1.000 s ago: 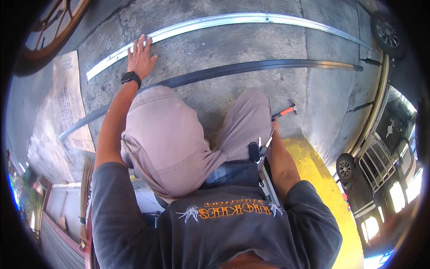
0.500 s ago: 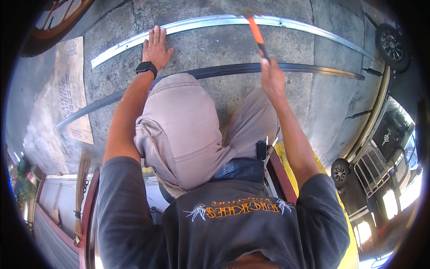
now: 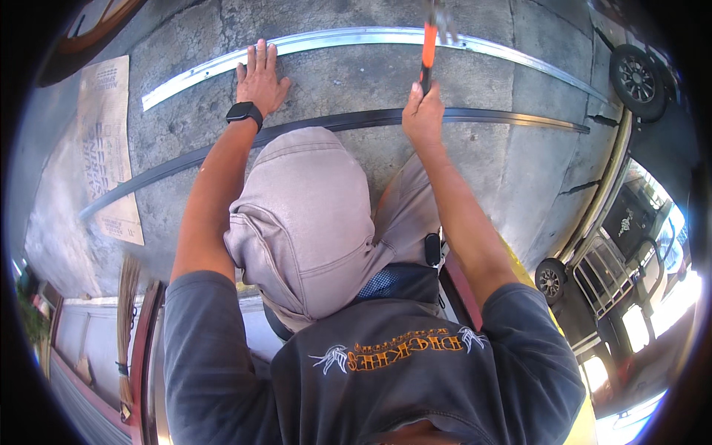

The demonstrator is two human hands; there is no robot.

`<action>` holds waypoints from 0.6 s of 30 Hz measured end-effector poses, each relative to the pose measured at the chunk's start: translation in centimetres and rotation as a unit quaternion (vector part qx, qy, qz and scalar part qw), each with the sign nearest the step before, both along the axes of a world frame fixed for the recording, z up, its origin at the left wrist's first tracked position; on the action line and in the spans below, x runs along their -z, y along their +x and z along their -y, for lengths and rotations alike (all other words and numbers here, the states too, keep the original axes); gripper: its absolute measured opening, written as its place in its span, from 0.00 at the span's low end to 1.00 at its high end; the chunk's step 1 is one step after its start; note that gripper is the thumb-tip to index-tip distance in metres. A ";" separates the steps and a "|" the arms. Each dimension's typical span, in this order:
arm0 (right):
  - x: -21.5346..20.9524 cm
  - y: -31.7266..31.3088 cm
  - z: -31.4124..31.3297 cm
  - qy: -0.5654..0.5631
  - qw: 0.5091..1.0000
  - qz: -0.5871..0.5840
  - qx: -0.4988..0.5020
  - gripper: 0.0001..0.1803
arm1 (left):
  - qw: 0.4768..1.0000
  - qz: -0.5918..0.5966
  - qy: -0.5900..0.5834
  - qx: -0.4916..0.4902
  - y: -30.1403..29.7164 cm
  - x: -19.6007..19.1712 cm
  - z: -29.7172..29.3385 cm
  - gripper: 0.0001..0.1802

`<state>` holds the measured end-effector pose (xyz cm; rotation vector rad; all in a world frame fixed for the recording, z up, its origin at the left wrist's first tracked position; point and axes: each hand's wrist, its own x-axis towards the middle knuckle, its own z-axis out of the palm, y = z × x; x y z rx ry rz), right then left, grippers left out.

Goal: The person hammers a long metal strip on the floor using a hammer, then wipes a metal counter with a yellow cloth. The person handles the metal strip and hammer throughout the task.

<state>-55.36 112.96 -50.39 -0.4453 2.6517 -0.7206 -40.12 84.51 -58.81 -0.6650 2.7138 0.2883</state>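
Note:
A long silvery metal strip lies across the concrete in front of me. My left hand is spread flat, fingertips at the strip's near edge and palm over the ground. In my right hand is a hammer with an orange and black handle, gripped by its lower end. The hammer's head is smeared by motion and overlaps the strip in the picture; whether they touch I cannot tell. Nearer to me runs a long dark strip, passing behind my right hand and partly hidden by my left arm.
Flat brown cardboard lies at the left, under the dark strip's end. A stick broom stands at the lower left. On the right are a black-tyred wheel and a smaller wheel beside a metal rack.
My right hand has shifted left and slightly away from me, and the hammer's handle has swung more upright. My left hand keeps its place at the silvery strip.

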 end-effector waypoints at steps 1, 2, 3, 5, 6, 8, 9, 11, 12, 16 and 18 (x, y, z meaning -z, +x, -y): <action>2.7 0.5 -2.0 0.055 0.998 0.008 0.008 0.21 | 1.000 -0.003 0.011 0.005 -0.6 -0.2 0.1 0.45; 4.0 0.9 -3.2 0.111 0.994 0.018 0.014 0.22 | 1.000 0.004 0.014 0.007 -0.5 -0.4 0.0 0.45; 3.7 0.6 -3.3 0.122 0.992 0.024 0.007 0.22 | 1.000 0.009 0.015 0.007 -0.6 -0.4 0.1 0.45; 2.6 0.5 -3.1 0.145 0.988 0.045 -0.013 0.23 | 0.999 0.031 0.011 0.011 -0.1 -0.6 -0.2 0.46; 2.0 -0.3 -3.1 0.109 0.994 0.022 0.001 0.24 | 1.000 0.016 0.009 0.010 -0.6 -0.4 0.2 0.46; -1.8 -1.1 -1.3 0.040 0.999 -0.013 0.028 0.24 | 1.000 -0.001 0.008 0.008 -0.2 -0.3 0.6 0.46; -0.2 -1.1 -2.1 0.069 0.997 0.003 0.028 0.24 | 1.000 0.008 0.011 0.008 -0.3 -0.4 0.4 0.46; 2.5 -0.8 -4.6 0.134 0.990 0.033 0.035 0.24 | 1.000 0.013 0.018 0.010 -0.7 -0.6 0.3 0.46; 2.8 -1.1 -5.3 0.134 0.989 0.036 0.044 0.24 | 1.000 0.014 0.021 0.009 -0.9 -0.7 0.2 0.46; -0.5 -2.8 -3.7 0.072 0.992 0.016 0.101 0.24 | 1.000 0.018 0.013 0.005 -1.4 -0.9 0.7 0.45; 1.1 -2.8 -5.0 0.079 0.990 0.007 0.116 0.23 | 1.000 0.026 0.015 0.005 -0.7 -0.8 0.6 0.45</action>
